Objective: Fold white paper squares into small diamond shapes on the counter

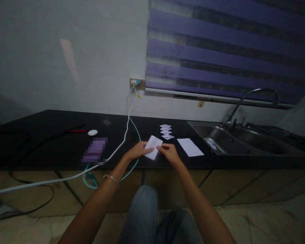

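A white sheet of paper point(152, 144), which looks folded, is held between my two hands above the front part of the black counter. My left hand point(139, 150) pinches its left edge, thumb on top. On the opposite side, my right hand point(169, 151) grips the right edge with thumb and bent fingers. Just behind the held paper, several small folded paper pieces point(165, 131) lie in a short column. To the right of my right hand rests a flat stack of white paper point(190, 147).
The black counter point(122, 134) carries a steel double sink point(218, 139) with a tap on the right. A white cable point(127, 130) and a teal one run from the wall socket point(137, 83) across the left side, near a blurred purple item point(95, 149) and a white round object point(93, 132).
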`<state>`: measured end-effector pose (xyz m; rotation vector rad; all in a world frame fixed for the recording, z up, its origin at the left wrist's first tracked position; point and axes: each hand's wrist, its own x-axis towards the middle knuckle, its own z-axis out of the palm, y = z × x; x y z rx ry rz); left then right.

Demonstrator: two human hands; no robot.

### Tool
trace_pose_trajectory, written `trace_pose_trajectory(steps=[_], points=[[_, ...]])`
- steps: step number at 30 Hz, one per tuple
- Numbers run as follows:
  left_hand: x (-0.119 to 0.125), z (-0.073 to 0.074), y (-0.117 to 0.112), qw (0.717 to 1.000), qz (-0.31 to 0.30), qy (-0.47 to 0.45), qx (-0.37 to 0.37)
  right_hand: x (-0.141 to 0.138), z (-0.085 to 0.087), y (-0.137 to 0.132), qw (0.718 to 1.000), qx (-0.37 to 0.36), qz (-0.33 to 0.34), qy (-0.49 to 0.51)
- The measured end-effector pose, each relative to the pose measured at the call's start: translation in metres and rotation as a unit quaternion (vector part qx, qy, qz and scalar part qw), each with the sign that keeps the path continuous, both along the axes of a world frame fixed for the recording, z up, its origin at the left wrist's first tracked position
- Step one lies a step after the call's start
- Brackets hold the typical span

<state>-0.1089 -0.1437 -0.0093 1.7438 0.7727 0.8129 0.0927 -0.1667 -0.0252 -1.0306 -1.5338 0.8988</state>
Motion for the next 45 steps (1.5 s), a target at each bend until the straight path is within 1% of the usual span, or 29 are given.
trace_pose_trajectory(steps=[5,9,12,17,23,25,28,30,32,35,38,40,43,45], points=[[-0.001,0.004,-0.003,1.000,-0.003,0.017,0.023,0.002,0.001,0.000,1.000,-0.001,-0.022,0.014],[-0.002,0.003,-0.001,0.997,-0.003,0.056,0.051,0.003,0.000,0.002,0.997,-0.014,-0.038,0.065],[-0.002,0.001,0.000,0.995,-0.004,0.076,0.069,0.003,-0.002,0.003,0.996,-0.016,-0.041,0.073],[-0.004,-0.001,0.000,0.993,0.014,0.096,0.065,0.005,-0.004,0.004,0.997,-0.006,-0.049,0.059],[-0.006,0.001,-0.001,0.993,-0.003,0.099,0.064,0.006,-0.008,0.007,0.996,-0.006,-0.044,0.075],[-0.005,0.004,-0.002,0.994,-0.007,0.089,0.058,0.006,-0.008,0.007,0.996,-0.007,-0.042,0.078],[-0.003,0.007,-0.004,1.000,-0.015,0.024,0.012,0.006,-0.005,0.004,0.997,-0.016,-0.030,0.071],[-0.002,0.007,-0.004,0.999,-0.031,-0.021,-0.028,0.007,-0.002,0.002,0.999,-0.017,-0.006,0.048],[-0.003,0.004,-0.003,0.998,-0.039,-0.027,-0.044,0.007,0.001,-0.001,0.999,-0.014,0.026,0.020],[-0.004,-0.001,0.001,0.999,-0.025,0.007,-0.043,0.008,0.003,-0.003,0.999,-0.018,0.049,0.003],[-0.004,-0.003,0.001,0.998,-0.023,0.018,-0.048,0.008,0.003,-0.003,0.999,-0.026,0.044,0.000],[-0.003,-0.002,0.000,0.999,-0.004,0.025,-0.037,0.009,0.002,-0.001,0.999,-0.033,0.037,0.000],[-0.003,-0.002,-0.002,0.997,0.039,0.063,-0.002,0.010,0.000,0.001,0.999,-0.035,0.034,0.003],[-0.003,-0.002,-0.002,0.995,0.052,0.080,0.014,0.011,-0.001,0.001,0.999,-0.032,0.037,0.005]])
